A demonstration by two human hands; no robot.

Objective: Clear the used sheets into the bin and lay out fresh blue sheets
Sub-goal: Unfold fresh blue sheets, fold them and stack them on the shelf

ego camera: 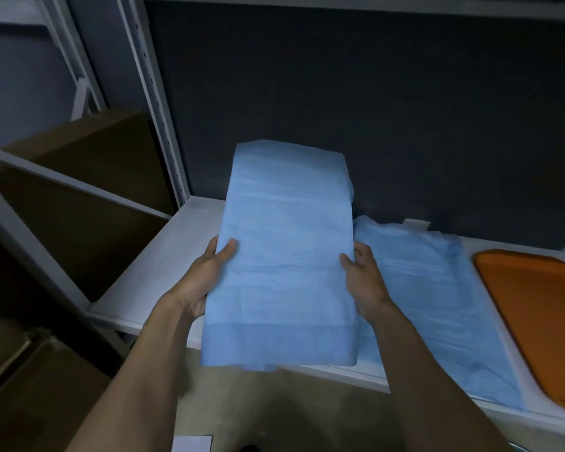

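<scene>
- The person is holding a folded bundle of light blue paper-like sheets (284, 256) up over the white shelf board (163, 256), its far end tilting up towards the dark back panel (372, 109) behind the shelf board.
- The left hand (206, 275) is gripping the bundle's left edge, thumb lying on top and fingers tucked underneath.
- The right hand (364, 278) is doing the same on the right edge, thumb on top and fingers curling under, so the two hands are sitting apart with the bundle clamped between them.
- The bundle's near end is hanging out past the front edge of the shelf board.
- A second, flatter light blue sheet (437, 295) is lying on the shelf board, just to the right of the held bundle and partly hidden behind it.
- A smooth orange tray (542, 308) is resting at the right end of the shelf board, just beside that flat sheet.
- Brown cardboard boxes (88, 177) are sitting off the left end of the shelf board, beyond the grey perforated metal upright (157, 102).
</scene>
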